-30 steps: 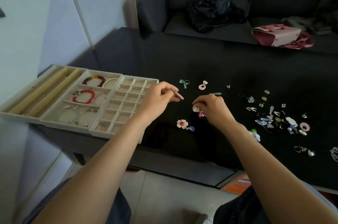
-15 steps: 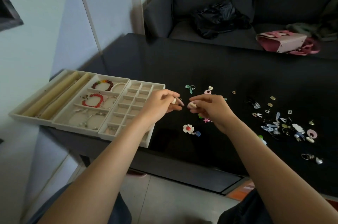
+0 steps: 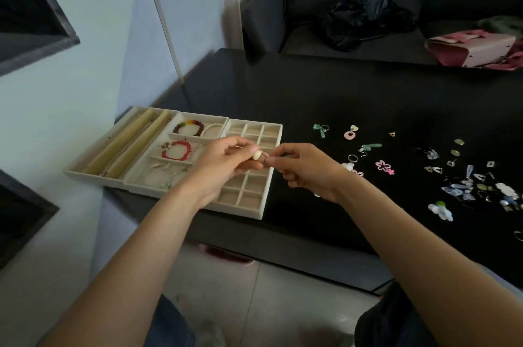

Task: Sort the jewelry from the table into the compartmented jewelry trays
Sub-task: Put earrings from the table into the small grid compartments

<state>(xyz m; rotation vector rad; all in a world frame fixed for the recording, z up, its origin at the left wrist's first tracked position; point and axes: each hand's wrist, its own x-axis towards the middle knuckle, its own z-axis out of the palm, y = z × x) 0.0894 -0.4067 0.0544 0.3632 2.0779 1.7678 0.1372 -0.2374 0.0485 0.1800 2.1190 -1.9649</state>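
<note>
Three beige jewelry trays stand side by side at the black table's left end: a roll tray [image 3: 93,165], a bracelet tray [image 3: 198,117] holding a red bracelet [image 3: 177,150] and a multicoloured bracelet [image 3: 189,126], and a small-grid tray [image 3: 264,196]. Above the grid tray my left hand [image 3: 223,165] pinches a small cream-white earring [image 3: 257,154]. My right hand [image 3: 305,169] meets it from the right, its fingertips pinching the same piece's metal end. Loose jewelry [image 3: 469,182] lies scattered over the table's right part.
A pink flower piece [image 3: 383,166], a pink ring pendant [image 3: 350,134] and green pieces [image 3: 319,128] lie on the black table [image 3: 325,97]. A pink bag [image 3: 475,46] and a black plastic bag [image 3: 365,18] sit on the dark sofa behind.
Both hands have moved left from above the bare table to above the grid tray, coming together on the cream earring. The camera view has shifted left and down.
</note>
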